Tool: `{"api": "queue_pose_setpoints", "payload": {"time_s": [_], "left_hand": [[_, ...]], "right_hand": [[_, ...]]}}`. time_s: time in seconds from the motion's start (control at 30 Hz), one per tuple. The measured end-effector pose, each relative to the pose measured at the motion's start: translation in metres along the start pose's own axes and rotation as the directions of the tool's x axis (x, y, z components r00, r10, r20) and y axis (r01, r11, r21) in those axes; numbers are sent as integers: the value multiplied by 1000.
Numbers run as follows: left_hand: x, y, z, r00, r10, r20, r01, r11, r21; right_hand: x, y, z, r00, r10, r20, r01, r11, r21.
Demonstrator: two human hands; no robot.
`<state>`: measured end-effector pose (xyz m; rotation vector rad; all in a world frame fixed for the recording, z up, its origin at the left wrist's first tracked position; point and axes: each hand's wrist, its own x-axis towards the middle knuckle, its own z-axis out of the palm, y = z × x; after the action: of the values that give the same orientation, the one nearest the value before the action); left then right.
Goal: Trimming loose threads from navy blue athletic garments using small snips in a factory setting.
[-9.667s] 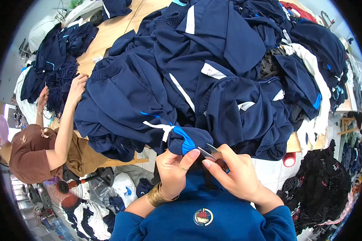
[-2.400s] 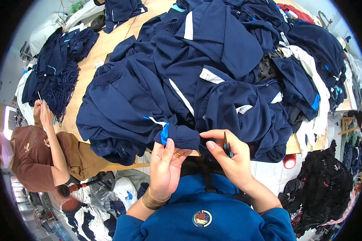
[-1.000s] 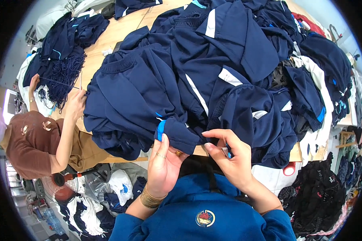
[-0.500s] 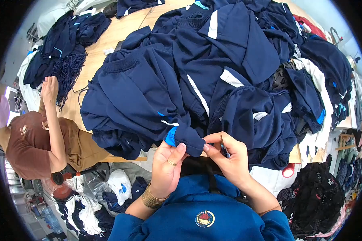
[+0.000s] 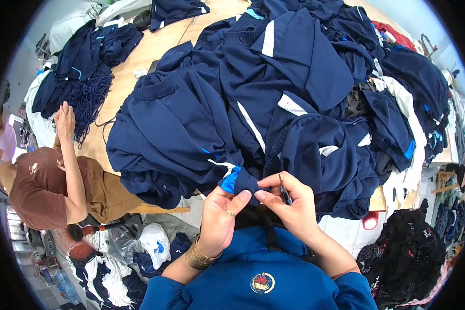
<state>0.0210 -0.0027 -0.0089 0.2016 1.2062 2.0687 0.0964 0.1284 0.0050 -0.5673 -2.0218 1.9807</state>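
Note:
Navy elastic-waisted trousers (image 5: 175,113) lie at the front of a heap on the table, one leg end drawn toward me. That hem, with a bright blue and white inset, is pinched between the thumb and fingers of my left hand (image 5: 219,219). My right hand (image 5: 290,204) pinches the same edge just right of the left thumb. Small dark thread snips (image 5: 284,192) are tucked within my right hand, their pointed end sticking up between the fingers. The fingertips beneath the cloth are hidden.
More navy garments (image 5: 305,57) with white stripes pile up behind and to the right. Beside the wooden table (image 5: 134,62), a person in a brown top (image 5: 41,186) sits at left. A fan (image 5: 82,240) and bags stand below; dark clothes (image 5: 403,258) heap at lower right.
The pinched hem has shifted slightly, and more of its blue inset shows. My thumbs have come closer together along the edge. The seated person's hands have dropped a little.

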Motion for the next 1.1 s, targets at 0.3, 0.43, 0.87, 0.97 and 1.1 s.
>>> {"api": "queue_pose_setpoints", "payload": {"time_s": [0.3,0.43,0.87,0.97,1.1], "left_hand": [[6,6,4,996,19,-87,-18,1000,9],[4,13,4,996,-88,-31,87,996,-36],[3,4,0,987,-160,35,163,972,-170],[4,9,6,986,-161,44,166,968,-190],[4,10,2,981,-135,141,166,956,-241]], "right_hand": [[-1,3,-2,995,-97,-11,97,995,1],[-2,-2,-6,1000,28,11,-28,999,37],[-7,17,8,758,-648,-75,500,651,-571],[-5,16,6,763,-645,-37,487,613,-623],[3,18,-1,759,-650,-26,500,609,-616]]}}
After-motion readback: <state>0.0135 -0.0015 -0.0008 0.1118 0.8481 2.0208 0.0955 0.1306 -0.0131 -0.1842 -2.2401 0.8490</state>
